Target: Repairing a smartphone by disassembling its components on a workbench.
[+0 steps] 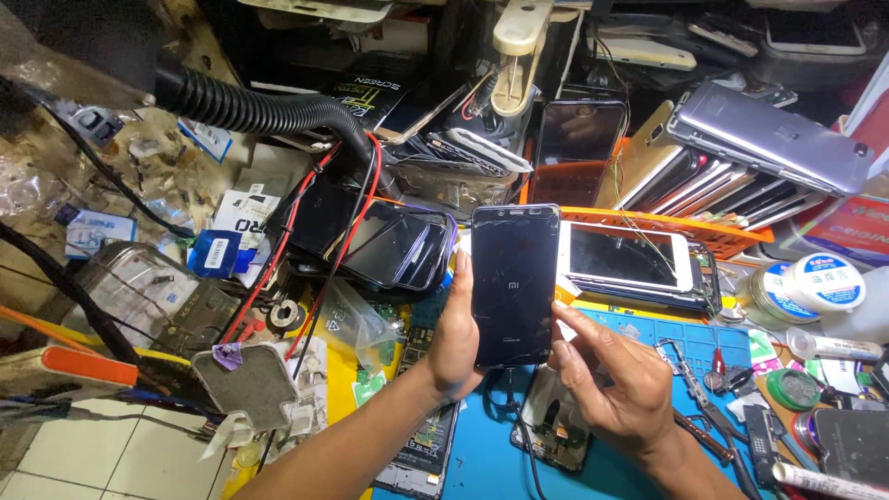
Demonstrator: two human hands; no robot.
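Observation:
A black smartphone (514, 282) with its glossy, cracked back facing me is held upright above the blue work mat (648, 333). My left hand (454, 338) grips its left edge, thumb on the side. My right hand (616, 375) touches its lower right edge with the fingertips. Under the hands an opened phone frame (546, 431) with a cable lies on the mat.
A white-fronted phone (630, 259) lies just right of the held phone. Several phones stand in an orange rack (704, 231). A black corrugated hose (250, 106) and red and black wires (315, 250) cross on the left. Tweezers (690, 380), tubs (824, 282) and tools crowd the right.

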